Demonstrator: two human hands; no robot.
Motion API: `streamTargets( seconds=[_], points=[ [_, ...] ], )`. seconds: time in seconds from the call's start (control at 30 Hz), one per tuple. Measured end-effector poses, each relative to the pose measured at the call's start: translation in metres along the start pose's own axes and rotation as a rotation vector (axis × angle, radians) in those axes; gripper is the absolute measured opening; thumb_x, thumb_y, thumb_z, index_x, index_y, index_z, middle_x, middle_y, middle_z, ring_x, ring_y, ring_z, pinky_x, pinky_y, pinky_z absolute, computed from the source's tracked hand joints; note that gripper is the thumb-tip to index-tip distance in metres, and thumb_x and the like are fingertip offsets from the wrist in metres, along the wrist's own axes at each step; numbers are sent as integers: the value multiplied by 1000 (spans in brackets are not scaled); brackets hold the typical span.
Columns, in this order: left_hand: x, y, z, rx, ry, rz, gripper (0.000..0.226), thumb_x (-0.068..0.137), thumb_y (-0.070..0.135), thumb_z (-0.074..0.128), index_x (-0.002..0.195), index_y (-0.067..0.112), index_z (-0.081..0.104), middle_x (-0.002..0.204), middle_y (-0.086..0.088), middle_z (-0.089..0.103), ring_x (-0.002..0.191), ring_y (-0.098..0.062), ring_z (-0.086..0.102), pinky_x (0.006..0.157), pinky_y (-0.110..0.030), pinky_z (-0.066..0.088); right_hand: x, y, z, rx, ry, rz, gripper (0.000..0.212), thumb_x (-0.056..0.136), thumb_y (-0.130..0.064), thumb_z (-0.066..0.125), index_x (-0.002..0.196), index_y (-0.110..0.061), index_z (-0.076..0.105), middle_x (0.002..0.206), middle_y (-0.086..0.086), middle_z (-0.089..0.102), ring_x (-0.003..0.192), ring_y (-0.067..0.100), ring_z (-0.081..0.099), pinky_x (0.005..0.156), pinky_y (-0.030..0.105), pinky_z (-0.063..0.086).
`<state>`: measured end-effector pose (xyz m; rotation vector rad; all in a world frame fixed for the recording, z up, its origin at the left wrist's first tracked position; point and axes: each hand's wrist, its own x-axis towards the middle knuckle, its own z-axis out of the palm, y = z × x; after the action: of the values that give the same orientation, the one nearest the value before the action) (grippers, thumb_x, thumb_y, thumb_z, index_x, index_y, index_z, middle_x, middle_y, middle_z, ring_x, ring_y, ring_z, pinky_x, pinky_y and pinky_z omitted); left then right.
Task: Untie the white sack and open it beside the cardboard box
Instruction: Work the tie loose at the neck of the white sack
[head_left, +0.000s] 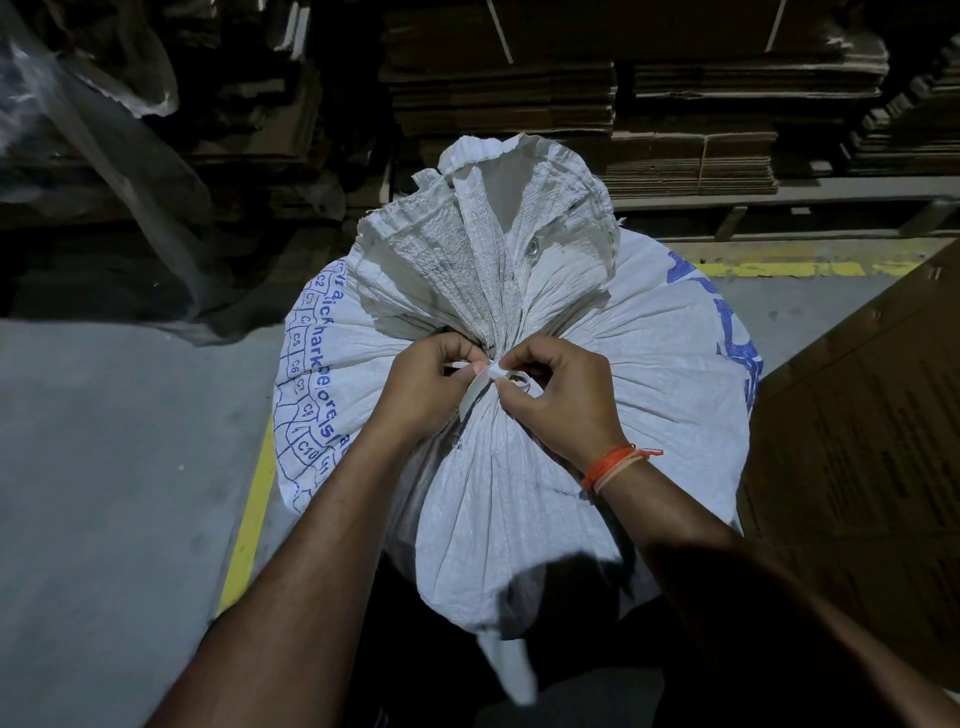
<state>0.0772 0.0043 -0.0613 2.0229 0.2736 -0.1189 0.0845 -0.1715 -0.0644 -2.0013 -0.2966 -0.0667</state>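
Stacks of flattened cartons (649, 104) lay on a pallet (779, 205) at the back, clear plastic sheeting (93, 130) hung at left, and yellow lines (252, 514) crossed the grey floor (104, 467).

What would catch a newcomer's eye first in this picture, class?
A big white sack fills the centre, its neck bunched and tied. Both hands pinch the white tie at the knot, left hand and right hand close together. A brown cardboard box stands at the sack's right.
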Motion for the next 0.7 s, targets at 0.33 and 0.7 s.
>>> streamTargets(
  seconds=[0.33,0.7],
  points=[
    [0,-3,-1,-17,-15,-15,9,96,21,73,87,24,73,76,9,71,57,-1,57,55,-23,41,1,0,2,-30,18,-10,9,75,-14,82,82,-15,76,79,-6,75,80,10,73,75,39,61],
    [1,-7,-5,-37,-1,-20,9,94,18,74,86,20,72,73,4,71,56,-6,56,61,-28,42,2,0,1,-29,15,2,10,74,-14,82,82,-14,77,79,-6,75,79,10,73,76,39,62]
  ],
)
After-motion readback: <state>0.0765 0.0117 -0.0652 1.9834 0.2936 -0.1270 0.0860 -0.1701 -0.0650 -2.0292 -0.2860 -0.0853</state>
